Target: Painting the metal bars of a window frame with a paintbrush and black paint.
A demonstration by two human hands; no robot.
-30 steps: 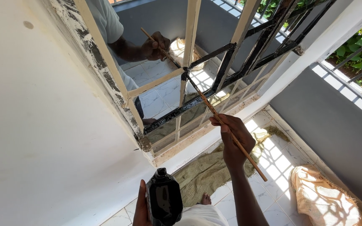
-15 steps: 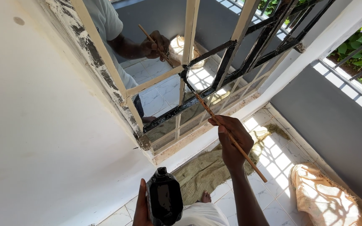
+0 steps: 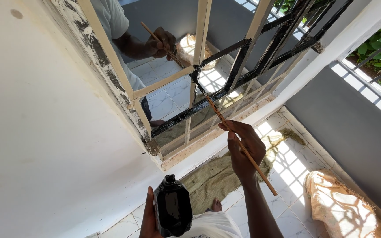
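My right hand [image 3: 242,147] grips a long wooden-handled brush [image 3: 232,134], and its black tip touches the joint of the window grille [image 3: 195,79]. The grille bars [image 3: 243,57] are partly glossy black and partly cream. My left hand [image 3: 148,218] holds a black, paint-covered container [image 3: 172,210] low in the view, below the window. The glass reflects a person's arm and a brush [image 3: 157,42].
A white wall [image 3: 36,141] fills the left side. Burlap sacks [image 3: 212,178] [image 3: 345,209] lie on the white tiled floor [image 3: 287,172]. A grey low wall [image 3: 353,128] with railings stands to the right, with green leaves beyond it. A bare foot [image 3: 216,205] shows below.
The brush tip has shifted slightly up along the grille joint. My right hand rose a little with it. The container stays in place.
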